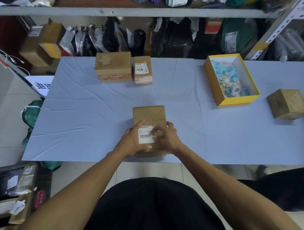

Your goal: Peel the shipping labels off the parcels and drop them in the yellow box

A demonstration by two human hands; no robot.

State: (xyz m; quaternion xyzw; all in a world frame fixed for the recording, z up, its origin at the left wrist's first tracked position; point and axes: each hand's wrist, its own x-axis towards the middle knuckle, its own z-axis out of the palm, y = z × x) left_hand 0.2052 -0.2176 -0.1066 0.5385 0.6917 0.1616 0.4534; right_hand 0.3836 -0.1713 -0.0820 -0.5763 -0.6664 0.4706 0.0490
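A brown cardboard parcel (149,116) lies at the table's near edge with a white barcode label (145,136) on its top. My left hand (133,139) grips the parcel's left side, its forefinger stretched along the label's upper left corner. My right hand (165,136) is curled over the label's right edge; its fingertips hide that edge, so a pinch cannot be confirmed. The yellow box (209,72) stands open at the right, holding crumpled blue and white scraps. At the back stand a large parcel (113,66) with a torn patch and a small labelled parcel (142,70).
A pale blue cloth (87,115) covers the table. A bare cardboard box (287,104) sits at the right edge, with another person's hand just past it. Shelves crowded with bags and parcels run behind the table. More parcels lie on the floor at left (18,187).
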